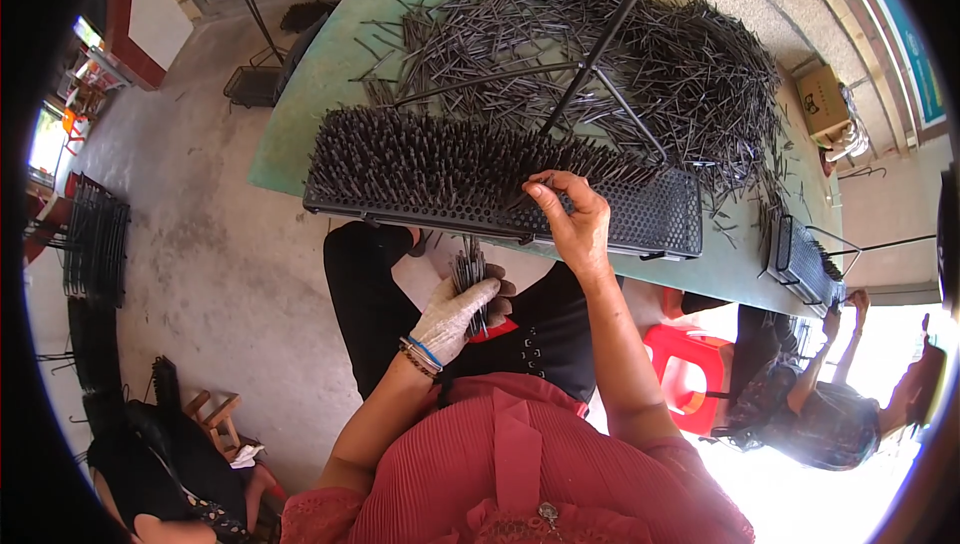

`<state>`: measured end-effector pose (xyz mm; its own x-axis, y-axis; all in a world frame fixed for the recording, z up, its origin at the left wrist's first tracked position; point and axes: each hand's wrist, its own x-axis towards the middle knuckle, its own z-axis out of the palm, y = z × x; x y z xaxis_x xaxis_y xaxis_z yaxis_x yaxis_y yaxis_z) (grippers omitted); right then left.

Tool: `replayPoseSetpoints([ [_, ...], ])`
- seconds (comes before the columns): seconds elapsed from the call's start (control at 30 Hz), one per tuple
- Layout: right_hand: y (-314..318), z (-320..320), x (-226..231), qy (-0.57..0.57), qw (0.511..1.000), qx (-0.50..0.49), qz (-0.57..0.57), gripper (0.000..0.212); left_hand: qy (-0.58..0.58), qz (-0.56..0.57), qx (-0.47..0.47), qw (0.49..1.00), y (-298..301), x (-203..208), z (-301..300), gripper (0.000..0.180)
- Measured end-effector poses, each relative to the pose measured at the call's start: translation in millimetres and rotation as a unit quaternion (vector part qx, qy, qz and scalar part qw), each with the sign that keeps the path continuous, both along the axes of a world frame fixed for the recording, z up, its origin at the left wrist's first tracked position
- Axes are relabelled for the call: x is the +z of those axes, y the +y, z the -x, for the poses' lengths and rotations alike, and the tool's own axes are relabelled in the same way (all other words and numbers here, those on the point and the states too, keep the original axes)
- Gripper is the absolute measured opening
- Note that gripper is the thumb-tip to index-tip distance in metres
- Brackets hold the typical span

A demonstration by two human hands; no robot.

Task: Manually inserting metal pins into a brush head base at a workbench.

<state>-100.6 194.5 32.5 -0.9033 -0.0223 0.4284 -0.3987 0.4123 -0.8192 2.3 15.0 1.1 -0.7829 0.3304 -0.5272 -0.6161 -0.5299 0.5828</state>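
My left hand (450,322), in a pale knitted glove, is closed around an upright bundle of thin dark rods (468,272) below the table's near edge. A long black perforated rack (655,212) lies along that edge. Dark rods (400,159) stand packed upright in its left and middle holes, while bare holes show toward its right end. My bare right hand (580,224) is over the rack where the standing rods thin out. Its thumb and index finger pinch a thin dark rod, mostly hidden among the others.
Loose rods (700,74) are heaped across the green table (285,144) behind the rack, under a black metal frame (610,34). At the right, another person (810,394) works at a smaller rack (800,259) near a red stool (690,369). Someone else (170,454) sits at lower left.
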Motion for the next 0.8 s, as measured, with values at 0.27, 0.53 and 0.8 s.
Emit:
replayPoseSetpoints([
  [0.27,-9,-3,-3,0.033,0.998,-0.01,-0.05,0.017,-0.003,0.002,0.001,1.0,1,1,0,0.022],
  [0.53,-18,-5,8,0.019,0.997,0.011,-0.07,0.019,0.002,-0.002,-0.001,1.0,0,-2,0,0.023],
  [0.8,-25,-2,13,0.035,0.995,-0.002,-0.096,0.012,-0.007,0.002,-0.009,1.0,1,1,0,0.022],
])
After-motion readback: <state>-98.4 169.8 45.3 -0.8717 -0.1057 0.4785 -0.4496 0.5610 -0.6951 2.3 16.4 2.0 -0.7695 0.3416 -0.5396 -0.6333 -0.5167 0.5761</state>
